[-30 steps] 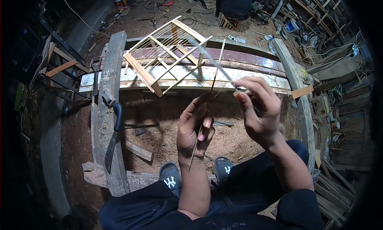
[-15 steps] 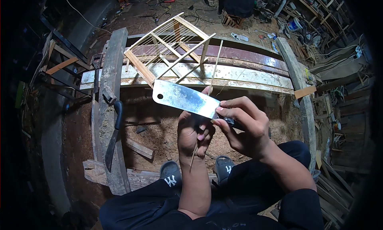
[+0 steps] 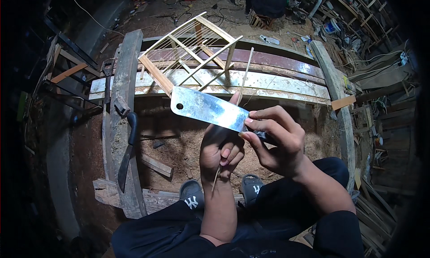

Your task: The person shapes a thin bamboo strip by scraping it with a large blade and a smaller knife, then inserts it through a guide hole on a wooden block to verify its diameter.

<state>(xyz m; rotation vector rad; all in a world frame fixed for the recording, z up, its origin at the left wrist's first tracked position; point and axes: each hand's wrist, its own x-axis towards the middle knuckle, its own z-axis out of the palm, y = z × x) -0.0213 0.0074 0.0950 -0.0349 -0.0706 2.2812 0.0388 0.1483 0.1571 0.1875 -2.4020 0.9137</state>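
My right hand is closed around the neck of a cleaver, its fingers pinching where the blade meets the handle. The broad, shiny blade has a round hole at its far-left end and lies across my left hand. Curled fingers of that left hand grip a thin bamboo stick, which runs from near my wrist, behind the blade, up to the far right. The blade hides where the two meet. Beyond the cleaver, a light wooden frame strung with thin rods rests on the bench.
White-painted and reddish planks span the bench between two thick side beams. A black-handled curved knife lies on the left beam. A wood offcut sits among shavings below. Stacked wood scraps fill the right side.
Both hands have shifted very slightly, the right one a little to the right. The stick's far tip has moved slightly right and nearer. The left fingers are curled a bit tighter.
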